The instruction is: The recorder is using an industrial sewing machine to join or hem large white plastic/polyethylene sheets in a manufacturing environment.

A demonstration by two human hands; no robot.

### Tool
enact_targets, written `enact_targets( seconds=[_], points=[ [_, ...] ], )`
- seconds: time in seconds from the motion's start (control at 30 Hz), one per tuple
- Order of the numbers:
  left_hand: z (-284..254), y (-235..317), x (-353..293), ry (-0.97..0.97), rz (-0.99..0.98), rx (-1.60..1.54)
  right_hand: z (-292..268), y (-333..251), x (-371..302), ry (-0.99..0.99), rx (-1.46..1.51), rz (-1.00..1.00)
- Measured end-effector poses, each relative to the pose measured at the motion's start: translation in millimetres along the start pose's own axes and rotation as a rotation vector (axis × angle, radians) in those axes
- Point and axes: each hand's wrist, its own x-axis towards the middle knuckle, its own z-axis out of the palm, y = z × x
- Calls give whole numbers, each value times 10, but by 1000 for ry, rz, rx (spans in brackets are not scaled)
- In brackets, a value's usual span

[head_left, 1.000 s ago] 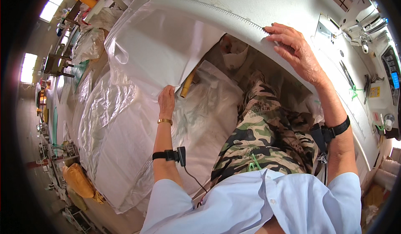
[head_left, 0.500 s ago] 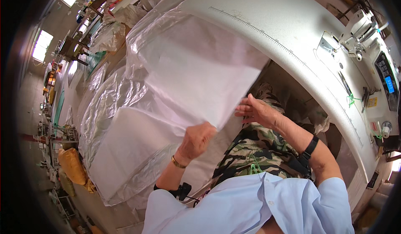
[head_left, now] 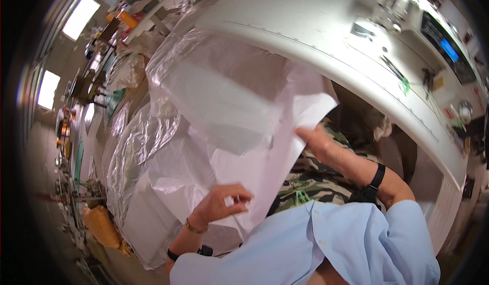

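Note:
A large white sheet, thin and slightly glossy, hangs across my lap beside the sewing table. I cannot make out whether it is cloth or plastic film. My right hand pinches its right edge, thumb on top and the other fingers hidden beneath. A corner of the sheet curls up above that hand. Over the lower left part of the sheet is my left hand, fingers loosely bent, thumb apart from them, nothing between them. Crinkled clear plastic lies under and around the sheet on the left.
A sewing machine head and a control panel with a blue display stand on the table at right. Tweezers and green thread lie near them. A yellow bundle sits at far left, by racks and machinery.
My left hand has let go of the sheet's corner and moved down and left. My right hand has taken hold of the right edge, which now folds up. The view has turned somewhat.

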Motion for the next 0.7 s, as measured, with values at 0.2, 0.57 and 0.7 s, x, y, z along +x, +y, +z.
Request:
enact_targets(
  seconds=[0.2, 0.57, 0.7],
  points=[
    [495, -172, 1207, -5, 280, 52, -114, 163, -905, -332, -125, 26],
    [1382, -326, 1946, -47, 281, 585, -1172, 507, -521, 232, 262, -7],
    [1341, -245, 1984, -164, 282, 514, -1380, 411, -228, 459, 470, -220]
  ],
)
